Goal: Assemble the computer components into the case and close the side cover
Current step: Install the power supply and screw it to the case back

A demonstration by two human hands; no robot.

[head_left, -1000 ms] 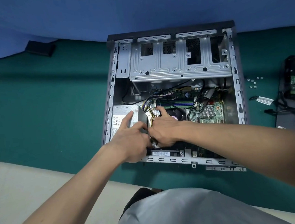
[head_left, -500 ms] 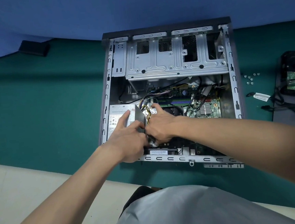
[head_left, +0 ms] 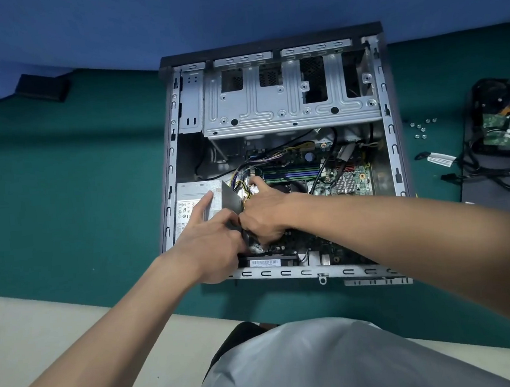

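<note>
An open grey computer case (head_left: 170,170) lies on its side on the green mat. Inside are a silver drive cage (head_left: 288,97), a green motherboard (head_left: 351,178) and a silver power supply (head_left: 192,195) at the lower left. My left hand (head_left: 211,240) holds the power supply's right edge, with the forefinger stretched over its top. My right hand (head_left: 264,211) reaches in beside it and grips the bundle of yellow and black cables (head_left: 243,179) at the supply's inner end. What the fingers touch below is hidden.
Several small screws (head_left: 421,129) lie on the mat right of the case. Further right a hard drive (head_left: 507,128) with black cables (head_left: 492,172) rests on a dark panel (head_left: 494,197). A black block (head_left: 42,87) sits far left. A loose metal bracket (head_left: 378,281) lies by the case's near edge.
Both hands stay at the power supply and cables, with only slight shifts of the fingers. The view has drifted a little so the case sits higher in the frame.
</note>
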